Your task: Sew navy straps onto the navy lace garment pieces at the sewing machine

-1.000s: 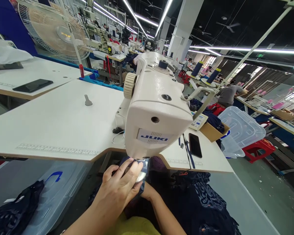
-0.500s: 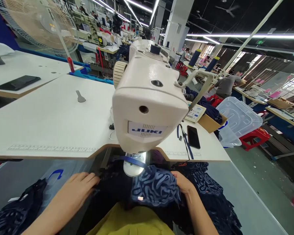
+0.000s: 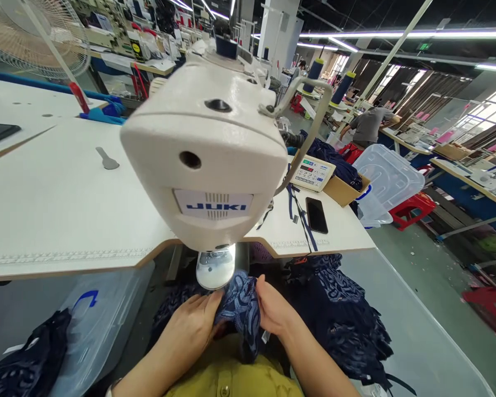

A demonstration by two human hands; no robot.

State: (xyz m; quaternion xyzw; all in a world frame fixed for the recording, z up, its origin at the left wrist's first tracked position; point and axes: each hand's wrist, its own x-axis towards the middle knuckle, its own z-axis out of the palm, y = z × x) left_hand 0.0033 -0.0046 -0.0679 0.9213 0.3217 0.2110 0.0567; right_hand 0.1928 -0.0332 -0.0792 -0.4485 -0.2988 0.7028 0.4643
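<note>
A white JUKI sewing machine fills the middle of the head view, its head looming over the table's cut-out. Below its needle end, both hands grip a bunched piece of dark blue patterned fabric. My left hand pinches the fabric's left side, fingers curled on it. My right hand holds the right side, thumb and fingers closed on the cloth. More of the same navy fabric is heaped to the right, over my lap.
The white table carries a black phone, a control panel and a cardboard box. Clear plastic bins stand at right and lower left, the latter beside dark fabric. A fan stands far left. A person works behind.
My hands have come together from apart, both now gripping the fabric right under the machine's needle end. The camera has moved closer and lower toward the machine.
</note>
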